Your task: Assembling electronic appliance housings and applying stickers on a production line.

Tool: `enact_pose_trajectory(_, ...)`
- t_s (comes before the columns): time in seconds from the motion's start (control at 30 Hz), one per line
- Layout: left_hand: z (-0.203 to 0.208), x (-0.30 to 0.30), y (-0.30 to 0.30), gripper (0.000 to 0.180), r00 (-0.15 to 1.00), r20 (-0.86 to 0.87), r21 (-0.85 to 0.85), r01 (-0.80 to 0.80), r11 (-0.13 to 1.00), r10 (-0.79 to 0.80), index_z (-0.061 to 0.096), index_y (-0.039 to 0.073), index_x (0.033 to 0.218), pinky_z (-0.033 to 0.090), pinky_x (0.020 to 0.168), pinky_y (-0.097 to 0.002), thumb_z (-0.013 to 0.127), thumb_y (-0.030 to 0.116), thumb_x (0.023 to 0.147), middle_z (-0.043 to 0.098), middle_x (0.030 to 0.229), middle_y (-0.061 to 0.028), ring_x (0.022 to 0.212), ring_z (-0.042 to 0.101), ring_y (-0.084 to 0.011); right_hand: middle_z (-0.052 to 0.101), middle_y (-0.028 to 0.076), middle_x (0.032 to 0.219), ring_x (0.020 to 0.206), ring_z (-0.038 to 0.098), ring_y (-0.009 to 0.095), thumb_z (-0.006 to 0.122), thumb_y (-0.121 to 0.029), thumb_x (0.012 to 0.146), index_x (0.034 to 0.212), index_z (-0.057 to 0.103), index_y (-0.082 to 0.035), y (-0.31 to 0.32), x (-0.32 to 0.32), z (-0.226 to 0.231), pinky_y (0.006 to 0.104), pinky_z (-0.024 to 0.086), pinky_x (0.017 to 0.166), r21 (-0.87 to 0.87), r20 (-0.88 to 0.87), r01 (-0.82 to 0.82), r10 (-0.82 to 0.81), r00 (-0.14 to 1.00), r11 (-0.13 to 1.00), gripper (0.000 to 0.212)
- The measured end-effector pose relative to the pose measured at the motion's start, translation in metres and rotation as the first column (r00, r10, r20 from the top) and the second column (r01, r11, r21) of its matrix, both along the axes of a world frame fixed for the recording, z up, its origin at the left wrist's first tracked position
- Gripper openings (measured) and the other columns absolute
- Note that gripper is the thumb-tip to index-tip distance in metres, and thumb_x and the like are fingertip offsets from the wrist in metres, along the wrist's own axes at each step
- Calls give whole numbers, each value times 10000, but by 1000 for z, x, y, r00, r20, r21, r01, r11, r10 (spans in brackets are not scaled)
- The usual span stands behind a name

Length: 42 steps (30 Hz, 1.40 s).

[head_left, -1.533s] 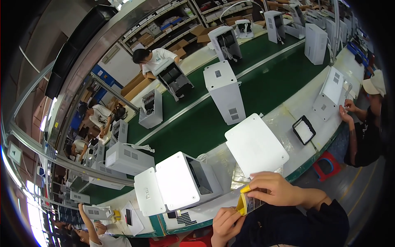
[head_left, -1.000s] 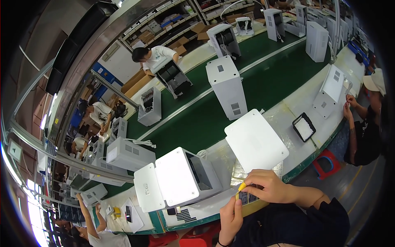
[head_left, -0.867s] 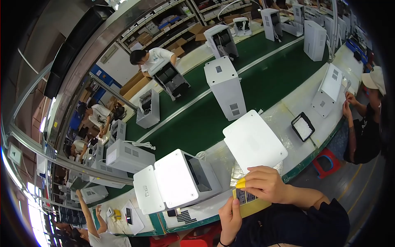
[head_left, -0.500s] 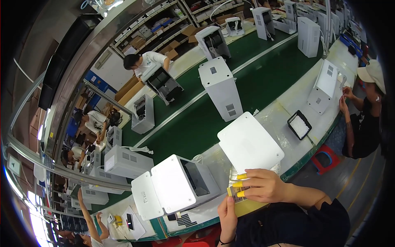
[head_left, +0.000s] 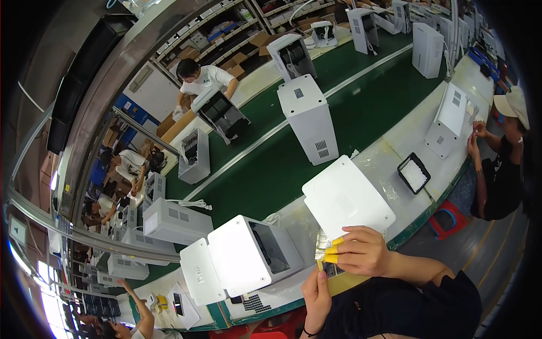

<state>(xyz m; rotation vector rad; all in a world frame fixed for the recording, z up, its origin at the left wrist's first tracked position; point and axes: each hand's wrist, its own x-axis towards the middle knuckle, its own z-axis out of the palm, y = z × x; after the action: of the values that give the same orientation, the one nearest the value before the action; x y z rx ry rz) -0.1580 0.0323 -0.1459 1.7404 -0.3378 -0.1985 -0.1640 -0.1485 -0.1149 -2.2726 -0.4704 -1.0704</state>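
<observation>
L hand [head_left: 317, 295]: grip closed, thumb + finger pinching the edge of a yellow sheet [head_left: 347, 283] w/ dark squares on it. The sheet is low in view, at the near side of the counter [head_left: 409, 138], partly behind the R hand [head_left: 364, 252] & in front of the person's dark top. R hand wears yellow finger caps [head_left: 332, 259], fingertips bent toward the same sheet edge, just above L thumb; can't tell if R grip is closed on anything.

Pale shiny sheet [head_left: 322, 244] on counter just beyond R fingertips, partly under a white panel [head_left: 350, 198]. To L, a white machine [head_left: 237, 251] w/ dark opening on its R side, plus a white lid [head_left: 200, 274] against its L side. Small dark pieces [head_left: 257, 303] in rows near its base. To R, a black tray [head_left: 414, 175] w/ white bits inside.

Past the counter, a green belt [head_left: 367, 107] carries tall white machines, e.g. one [head_left: 310, 121] upright nearby. Far R, a co-worker in a pale cap, hands near another white machine [head_left: 446, 121].
</observation>
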Motion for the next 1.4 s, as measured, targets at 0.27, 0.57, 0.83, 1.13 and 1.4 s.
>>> enact_pose_trajectory(0.27,-10,6,-5,400,942,-311,-423,-18,906,-127,520,-57,1168,454,883,-291,400,292,1013,607,1109,-131,1009,585,-171,621,14,971,950,606,205,686,-113,722,859,649,-114,-19,0,4,341,518,865,-50,-128,-383,375,918,922,142)
enact_pose_trajectory(0.57,-11,9,-17,392,806,-541,-526,-103,845,-239,527,-61,1189,435,864,-262,422,271,1009,594,1105,-99,991,556,-138,610,28,987,957,611,218,659,-112,756,878,635,-100,-37,7,-2,342,521,835,-1,-99,-422,420,902,907,124)
enact_pose_trajectory(0.83,2,42,-25,226,868,129,-212,497,842,-479,639,-39,958,466,847,-385,491,130,929,631,989,-193,927,615,-326,645,29,823,787,628,228,639,-102,840,843,634,-81,-108,21,40,421,527,806,75,-38,-474,478,878,877,21)
enact_pose_trajectory(1.13,-1,47,-70,192,615,378,312,618,721,-691,669,64,1008,365,997,-423,625,141,837,644,1059,-75,1093,556,-275,597,100,847,793,568,250,641,-174,875,1061,573,-11,-130,76,9,351,453,717,385,-479,-220,398,783,896,257)
enact_pose_trajectory(1.4,-2,47,-80,205,620,353,343,611,713,-701,675,92,1024,346,993,-384,633,163,837,639,1092,-46,1109,537,-251,554,92,812,733,534,245,670,-137,842,956,547,-19,-133,87,2,342,425,680,335,-502,-208,361,786,919,204)
